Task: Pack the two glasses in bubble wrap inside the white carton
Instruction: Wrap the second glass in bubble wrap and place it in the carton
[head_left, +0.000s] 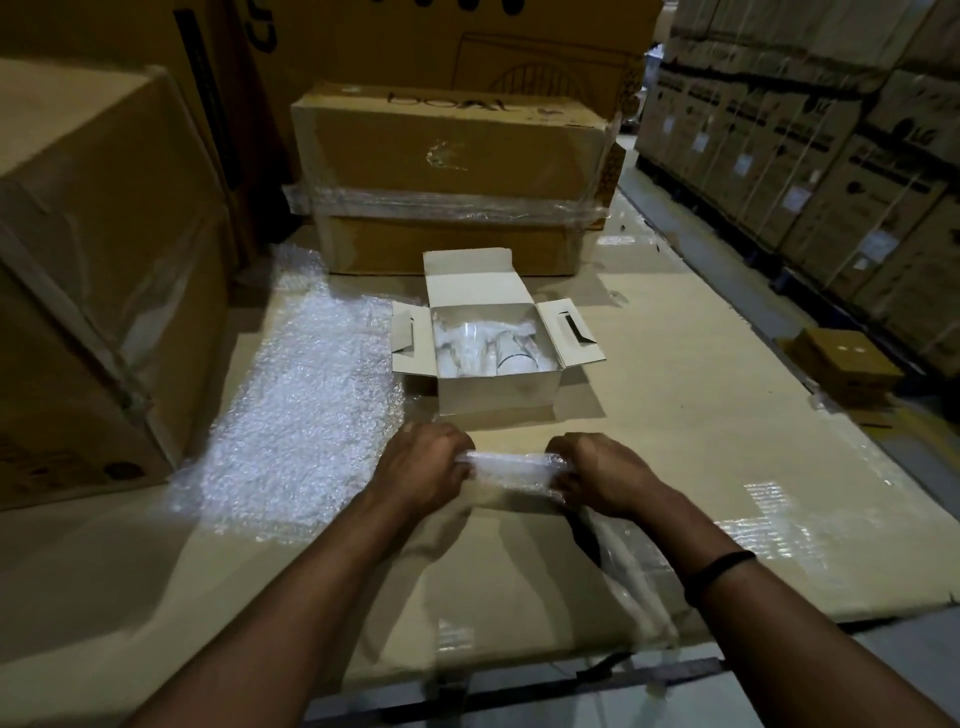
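The white carton (497, 391) stands open on the flattened cardboard, its flaps spread. Inside lie wrapped glassware: one bubble-wrapped glass (464, 349) at the left and a second glass (517, 358) with a dark rim line at the right. In front of the carton, my left hand (423, 465) and my right hand (597, 470) each grip one end of a strip of bubble wrap (511, 467), stretched between them just above the cardboard. A large sheet of bubble wrap (301, 400) lies flat to the left of the carton.
Flattened cardboard (701, 426) covers the floor as the work surface. Brown boxes bound in clear film (447, 176) stand behind the carton, a big box (98, 270) at the left, stacked boxes (810, 156) along the right. A small brown box (844, 366) sits at the right edge.
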